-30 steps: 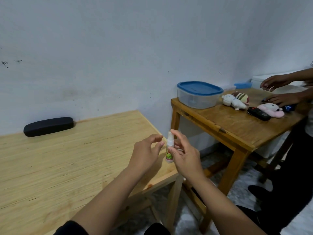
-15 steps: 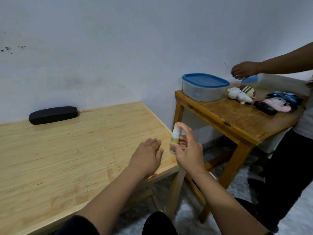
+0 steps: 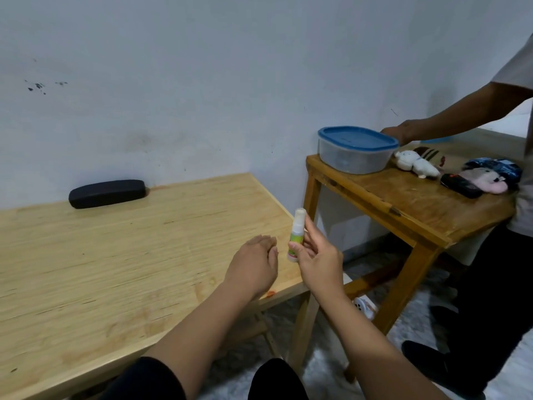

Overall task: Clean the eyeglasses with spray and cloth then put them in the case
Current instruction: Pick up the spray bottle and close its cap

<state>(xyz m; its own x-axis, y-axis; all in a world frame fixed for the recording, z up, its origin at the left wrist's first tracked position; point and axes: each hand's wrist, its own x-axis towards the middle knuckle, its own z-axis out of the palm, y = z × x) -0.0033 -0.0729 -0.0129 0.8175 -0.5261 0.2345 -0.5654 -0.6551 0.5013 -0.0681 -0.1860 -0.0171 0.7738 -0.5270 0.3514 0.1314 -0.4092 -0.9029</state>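
My right hand holds a small white spray bottle with a green label upright, just past the right edge of the light wooden table. My left hand rests palm down on the table near its right front corner, fingers loosely together, holding nothing. A closed black eyeglass case lies at the back of the table against the wall. No eyeglasses and no cloth are in view.
A darker wooden side table stands to the right with a blue-lidded plastic box, plush toys and a black device. Another person stands beside it, one arm reaching behind the box.
My left hand has dropped from beside the bottle onto the table. The right hand keeps the bottle upright. The other person's arm has moved from the toys to behind the blue-lidded box.
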